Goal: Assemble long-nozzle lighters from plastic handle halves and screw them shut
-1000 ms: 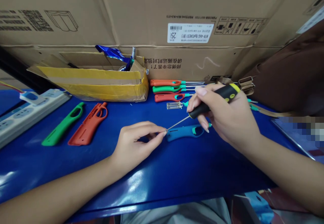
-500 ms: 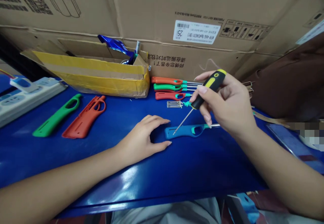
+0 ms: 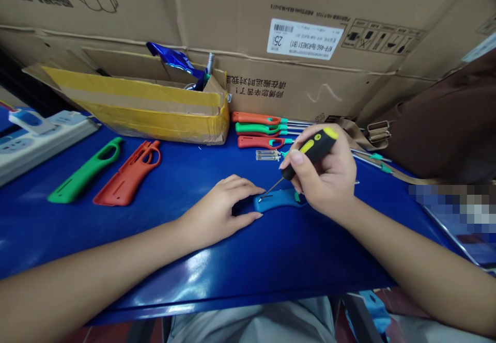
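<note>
A blue long-necked lighter lies flat on the blue table, its far part hidden behind my right hand. My left hand pinches the lighter's butt end between thumb and fingertips. In my right hand is a black-and-yellow screwdriver, tilted so that its thin shaft points down to the left. The screwdriver's tip is at the lighter's body near the butt end; whether it touches is hard to tell. Beyond my right hand lie a clear fuel tank and several lighters, among them an orange one and a green one.
On the left lie a green lighter shell and a red lighter shell, beside a white power strip. A yellow-taped cardboard box stands behind. Metal lighter tubes and a brown bag are at the right.
My right hand has moved left and down with the screwdriver, bringing its tip to the lighter's butt end. My left hand's fingertips have closed in on the lighter.
</note>
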### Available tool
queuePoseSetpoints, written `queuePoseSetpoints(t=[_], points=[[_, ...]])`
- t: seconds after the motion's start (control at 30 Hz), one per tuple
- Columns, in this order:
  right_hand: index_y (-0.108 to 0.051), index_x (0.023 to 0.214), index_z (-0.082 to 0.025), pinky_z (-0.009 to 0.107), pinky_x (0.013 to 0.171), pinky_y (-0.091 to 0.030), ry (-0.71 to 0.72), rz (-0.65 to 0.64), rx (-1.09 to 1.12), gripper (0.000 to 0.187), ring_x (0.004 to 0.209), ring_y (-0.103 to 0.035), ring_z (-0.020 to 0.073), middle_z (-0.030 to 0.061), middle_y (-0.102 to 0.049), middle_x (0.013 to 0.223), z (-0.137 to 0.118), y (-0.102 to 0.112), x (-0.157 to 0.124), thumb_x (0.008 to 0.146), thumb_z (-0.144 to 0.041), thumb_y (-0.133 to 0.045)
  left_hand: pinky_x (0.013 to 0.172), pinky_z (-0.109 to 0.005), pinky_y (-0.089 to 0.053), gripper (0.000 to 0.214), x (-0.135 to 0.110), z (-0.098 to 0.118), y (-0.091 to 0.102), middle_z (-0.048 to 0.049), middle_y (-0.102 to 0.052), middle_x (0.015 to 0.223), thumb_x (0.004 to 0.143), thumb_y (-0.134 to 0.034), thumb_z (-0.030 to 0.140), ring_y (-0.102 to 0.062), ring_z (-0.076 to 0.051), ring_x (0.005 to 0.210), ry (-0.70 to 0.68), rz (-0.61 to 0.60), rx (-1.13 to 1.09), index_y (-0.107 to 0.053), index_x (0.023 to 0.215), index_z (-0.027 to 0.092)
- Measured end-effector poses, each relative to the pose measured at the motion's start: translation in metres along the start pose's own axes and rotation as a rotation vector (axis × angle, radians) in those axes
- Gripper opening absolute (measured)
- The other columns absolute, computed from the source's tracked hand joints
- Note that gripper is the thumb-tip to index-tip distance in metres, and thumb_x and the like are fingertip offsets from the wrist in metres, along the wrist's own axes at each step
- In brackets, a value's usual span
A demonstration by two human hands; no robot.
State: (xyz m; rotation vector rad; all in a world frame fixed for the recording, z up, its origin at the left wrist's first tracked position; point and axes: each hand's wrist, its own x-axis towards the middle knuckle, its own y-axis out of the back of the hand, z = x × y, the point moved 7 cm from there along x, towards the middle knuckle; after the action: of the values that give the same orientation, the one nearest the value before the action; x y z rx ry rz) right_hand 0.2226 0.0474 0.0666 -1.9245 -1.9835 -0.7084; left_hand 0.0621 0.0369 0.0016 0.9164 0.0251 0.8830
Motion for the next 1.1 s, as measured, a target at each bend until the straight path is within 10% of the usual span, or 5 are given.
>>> queuePoseSetpoints(t=[1.1], points=[[-0.056, 0.103, -0.029, 0.029, 0.051, -0.047, 0.058, -0.048, -0.143, 0.023, 0.071, -0.063, 0.0178, 0.0031, -0.066, 0.087, -0.0019, -0.0023, -0.0079, 0.091, -0.040, -0.072, 0.101, -0.041, -0.051, 0.034, 0.0003, -0.0015, -0.0019, -0.0075, -0.073, 0.118, 0.092, -0.073, 0.027, -0.064, -0.024, 0.110, -0.004, -0.020, 0.000, -0.067, 0.125, 0.019]])
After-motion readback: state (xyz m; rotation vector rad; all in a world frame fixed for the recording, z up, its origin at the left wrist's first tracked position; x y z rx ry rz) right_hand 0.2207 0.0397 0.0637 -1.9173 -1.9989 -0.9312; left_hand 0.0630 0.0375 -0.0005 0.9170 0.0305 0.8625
